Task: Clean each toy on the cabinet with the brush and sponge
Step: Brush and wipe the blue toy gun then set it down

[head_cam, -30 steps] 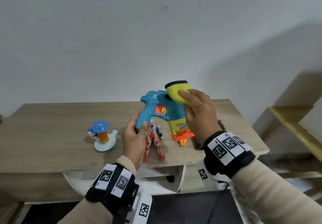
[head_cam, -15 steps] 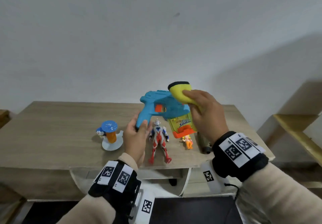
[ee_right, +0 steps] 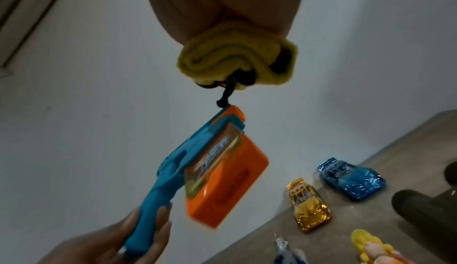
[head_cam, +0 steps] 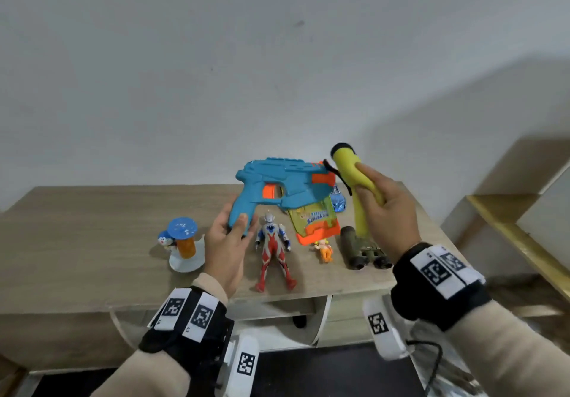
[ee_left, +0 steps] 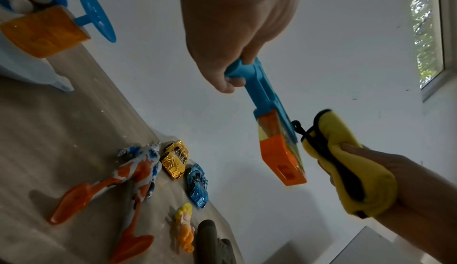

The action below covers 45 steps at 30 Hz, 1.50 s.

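A blue toy water gun (head_cam: 287, 180) with an orange tank is held level above the wooden cabinet (head_cam: 92, 227). My left hand (head_cam: 237, 227) grips its handle from below, thumb on the near side. My right hand (head_cam: 370, 190) grips a folded yellow sponge cloth (head_cam: 351, 168) with black trim, just right of the muzzle. In the right wrist view the sponge cloth (ee_right: 230, 59) hangs above the gun (ee_right: 197, 160), its black loop touching the orange muzzle tip. The left wrist view shows the gun (ee_left: 267, 96) and the sponge cloth (ee_left: 346, 151) side by side.
On the cabinet lie a red and silver hero figure (head_cam: 273, 251), a cartoon-cat toy with a blue disc (head_cam: 182, 242), a small orange figure (head_cam: 324, 250), dark binoculars (head_cam: 361, 248), a blue car (head_cam: 337, 202) and a gold car (ee_left: 174, 159). A wooden shelf (head_cam: 509, 233) stands at the right.
The sponge cloth has slid off the top of the gun's barrel to the right, past the muzzle. The left hand keeps its grip on the handle.
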Each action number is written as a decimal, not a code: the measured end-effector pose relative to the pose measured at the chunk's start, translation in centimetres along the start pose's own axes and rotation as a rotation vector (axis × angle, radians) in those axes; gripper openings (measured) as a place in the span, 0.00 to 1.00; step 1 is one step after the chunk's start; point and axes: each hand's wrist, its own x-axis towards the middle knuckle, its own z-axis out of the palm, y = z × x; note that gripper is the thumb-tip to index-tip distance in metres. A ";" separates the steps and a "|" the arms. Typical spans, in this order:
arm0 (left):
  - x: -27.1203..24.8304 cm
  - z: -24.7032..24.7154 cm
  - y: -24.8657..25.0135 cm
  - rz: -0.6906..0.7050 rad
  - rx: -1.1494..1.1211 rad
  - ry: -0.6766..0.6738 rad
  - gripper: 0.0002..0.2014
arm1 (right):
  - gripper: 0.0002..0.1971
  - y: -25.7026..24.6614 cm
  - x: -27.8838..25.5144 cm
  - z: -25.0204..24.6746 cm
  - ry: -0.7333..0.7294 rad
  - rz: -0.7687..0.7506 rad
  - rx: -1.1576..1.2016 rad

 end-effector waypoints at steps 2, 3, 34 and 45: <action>-0.3 0.1 -0.3 -0.005 0.039 -0.056 0.19 | 0.18 0.8 0.8 -0.5 -0.036 0.103 -0.039; -0.4 0.1 -0.4 -0.011 0.055 -0.082 0.19 | 0.19 1.2 1.1 -0.7 -0.065 0.123 -0.051; 2.1 3.2 0.8 -0.425 0.160 0.013 0.25 | 0.23 3.3 -0.1 0.5 -0.272 -0.653 -0.350; 3.1 2.4 1.0 -0.314 -0.078 0.033 0.15 | 0.19 4.7 -0.3 0.6 -0.327 -0.740 -0.412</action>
